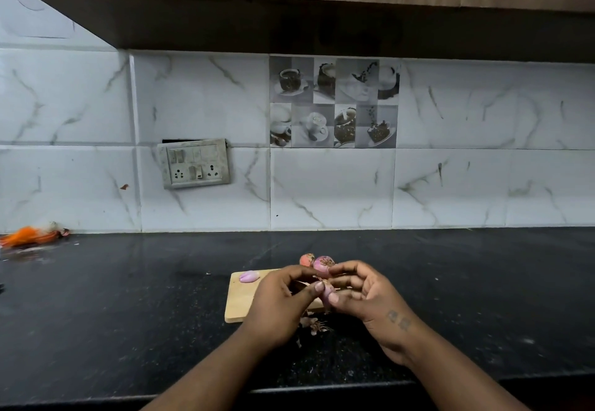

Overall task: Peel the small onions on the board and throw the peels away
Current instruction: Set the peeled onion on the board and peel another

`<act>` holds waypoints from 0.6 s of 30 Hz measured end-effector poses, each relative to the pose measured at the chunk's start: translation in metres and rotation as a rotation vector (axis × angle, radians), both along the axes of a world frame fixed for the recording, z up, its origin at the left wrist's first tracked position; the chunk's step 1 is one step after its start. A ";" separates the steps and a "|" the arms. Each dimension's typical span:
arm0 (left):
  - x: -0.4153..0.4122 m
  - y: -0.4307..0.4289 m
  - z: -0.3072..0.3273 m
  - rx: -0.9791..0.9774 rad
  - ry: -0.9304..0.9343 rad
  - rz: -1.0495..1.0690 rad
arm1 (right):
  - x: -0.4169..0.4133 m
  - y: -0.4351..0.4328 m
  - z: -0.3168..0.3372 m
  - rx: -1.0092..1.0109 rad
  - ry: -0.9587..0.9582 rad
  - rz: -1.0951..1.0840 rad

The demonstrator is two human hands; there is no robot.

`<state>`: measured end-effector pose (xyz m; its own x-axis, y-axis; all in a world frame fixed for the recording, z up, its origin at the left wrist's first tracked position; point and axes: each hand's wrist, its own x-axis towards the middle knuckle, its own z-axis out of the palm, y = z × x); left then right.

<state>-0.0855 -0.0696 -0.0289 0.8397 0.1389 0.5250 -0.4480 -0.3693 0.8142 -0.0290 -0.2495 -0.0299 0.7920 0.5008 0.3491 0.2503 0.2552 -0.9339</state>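
Black stone counter (128, 298) runs under a marble-tiled wall with a switch plate (194, 163) and dark cupboards above. A board (240, 301) lies straight ahead, and both hands meet over its right part. The left hand (277, 303) and right hand (365, 293) curl inward with thumbs almost tip to tip, pinching one onion (327, 292) between them. It shows pale pink, so most of its skin looks to be off. Its long axis seems to run up and down, with a wisp of skin or root trailing from the lower end, though the fingers hide much of it.

A peeled onion (249, 276) rests at the board's far left corner, well apart from the hands. Two unpeeled onions (323, 264) sit side by side just beyond the fingertips. The right hand's fingers are just beside the nearer one, so that hand probably has the shorter reach. I cannot tell whether the pair is on the board or just past its far edge.

Peels (314, 325) lie on the counter under the hands, just off the board's near edge. No bin shows. An orange scrap (27, 236) lies far left by the wall.
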 end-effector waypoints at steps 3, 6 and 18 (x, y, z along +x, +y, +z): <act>-0.002 0.001 0.002 -0.055 -0.040 0.002 | -0.001 0.001 -0.001 -0.036 -0.018 -0.006; -0.007 0.001 0.003 -0.110 -0.028 -0.036 | -0.005 0.002 -0.001 -0.090 -0.069 -0.008; -0.003 -0.005 0.001 0.021 -0.027 0.076 | -0.006 0.003 -0.001 -0.178 -0.291 -0.172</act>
